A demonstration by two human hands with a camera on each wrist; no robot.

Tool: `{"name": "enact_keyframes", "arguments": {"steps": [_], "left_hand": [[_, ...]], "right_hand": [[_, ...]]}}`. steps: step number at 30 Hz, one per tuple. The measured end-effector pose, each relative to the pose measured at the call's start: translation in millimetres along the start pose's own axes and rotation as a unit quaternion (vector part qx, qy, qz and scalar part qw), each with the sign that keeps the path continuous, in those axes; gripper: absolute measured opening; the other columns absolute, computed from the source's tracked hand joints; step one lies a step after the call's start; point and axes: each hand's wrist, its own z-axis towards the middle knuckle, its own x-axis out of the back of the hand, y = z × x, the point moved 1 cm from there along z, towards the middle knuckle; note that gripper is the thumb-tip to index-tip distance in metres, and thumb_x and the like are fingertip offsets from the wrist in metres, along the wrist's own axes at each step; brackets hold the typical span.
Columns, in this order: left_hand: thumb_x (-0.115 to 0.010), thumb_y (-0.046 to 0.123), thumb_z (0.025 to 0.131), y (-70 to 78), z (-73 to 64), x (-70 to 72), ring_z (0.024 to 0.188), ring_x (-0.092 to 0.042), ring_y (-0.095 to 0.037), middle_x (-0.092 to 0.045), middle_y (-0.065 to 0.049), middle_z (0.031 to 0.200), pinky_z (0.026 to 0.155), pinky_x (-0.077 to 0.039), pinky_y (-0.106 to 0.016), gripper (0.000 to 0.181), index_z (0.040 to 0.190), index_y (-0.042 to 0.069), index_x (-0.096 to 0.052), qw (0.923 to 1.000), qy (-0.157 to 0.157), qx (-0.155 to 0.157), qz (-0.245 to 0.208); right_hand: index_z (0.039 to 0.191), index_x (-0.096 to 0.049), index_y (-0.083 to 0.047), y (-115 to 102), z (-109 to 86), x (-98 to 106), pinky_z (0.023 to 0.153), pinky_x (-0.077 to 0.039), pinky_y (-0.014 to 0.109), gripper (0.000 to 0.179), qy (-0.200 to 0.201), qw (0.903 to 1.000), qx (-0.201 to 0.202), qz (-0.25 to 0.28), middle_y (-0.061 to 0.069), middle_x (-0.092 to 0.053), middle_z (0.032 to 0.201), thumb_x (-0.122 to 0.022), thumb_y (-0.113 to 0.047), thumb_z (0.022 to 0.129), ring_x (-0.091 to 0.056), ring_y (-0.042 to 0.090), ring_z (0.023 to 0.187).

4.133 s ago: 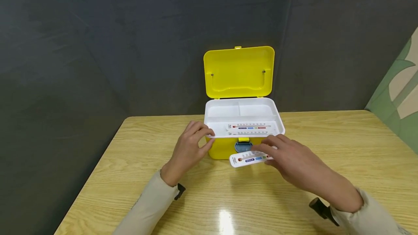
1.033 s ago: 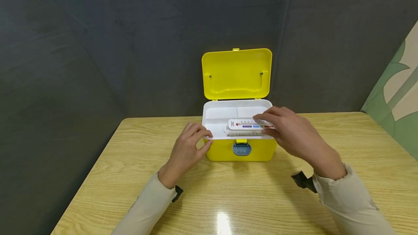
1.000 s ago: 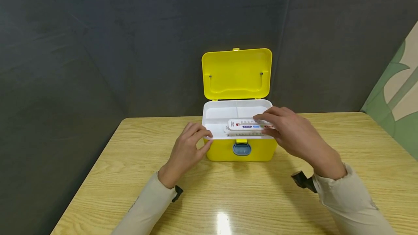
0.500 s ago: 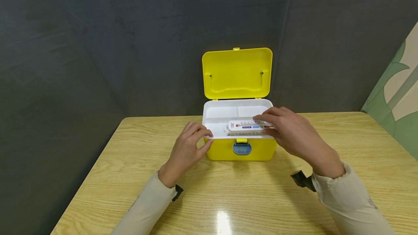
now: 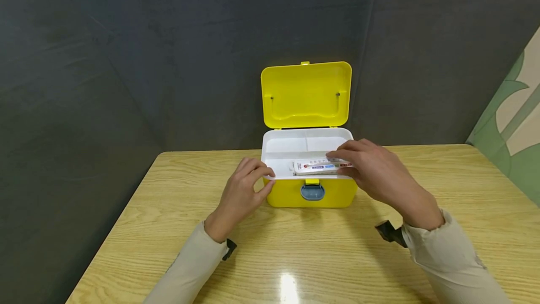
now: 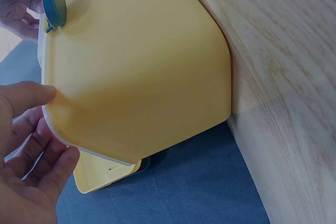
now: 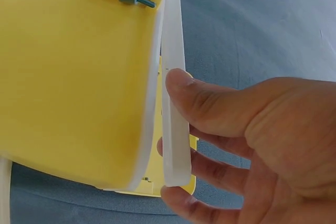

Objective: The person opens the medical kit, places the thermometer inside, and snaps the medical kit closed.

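A yellow storage box [image 5: 291,196] stands with its lid [image 5: 308,93] raised and a white divided tray [image 5: 276,163] in its top. At the front left corner, my left hand [image 5: 241,193] pinches the rim between thumb and fingers. My right hand [image 5: 381,182] holds a white thermometer [image 5: 314,168] by its right end, low over the tray's front compartment. In the right wrist view, thumb and fingers grip this thermometer [image 7: 176,124] edge-on beside the box rim. Another thermometer's end [image 5: 292,169] peeks out at the left beneath it; the rest is hidden.
A blue-grey latch [image 5: 312,192] hangs on the box front. The box stands near the far edge of the wooden table [image 5: 202,177], before a dark cloth backdrop [image 5: 202,69]. Black wrist straps [image 5: 392,233] sit at the sleeves.
The thermometer in my right hand has gone from in front of the box to over the tray, and lately tipped slightly and lowered. My left hand stays on the rim.
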Motion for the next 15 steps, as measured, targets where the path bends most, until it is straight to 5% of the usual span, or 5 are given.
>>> {"name": "enact_keyframes", "arguments": {"steps": [15], "left_hand": [[-0.081, 0.01, 0.083, 0.8, -0.9, 0.7, 0.092, -0.055, -0.015, -0.062, 0.001, 0.093, 0.082, -0.054, -0.028, 0.013, 0.091, 0.012, -0.071, 1.0, -0.004, 0.007, 0.0]], "right_hand": [[0.117, -0.074, -0.018, -1.9, -0.1, 1.0, 0.067, -0.051, 0.036, 0.037, -0.005, 0.9999, 0.009, 0.004, 0.006, -0.072, 0.112, -0.082, -0.013, 0.081, -0.062, 0.023, 0.088]]}}
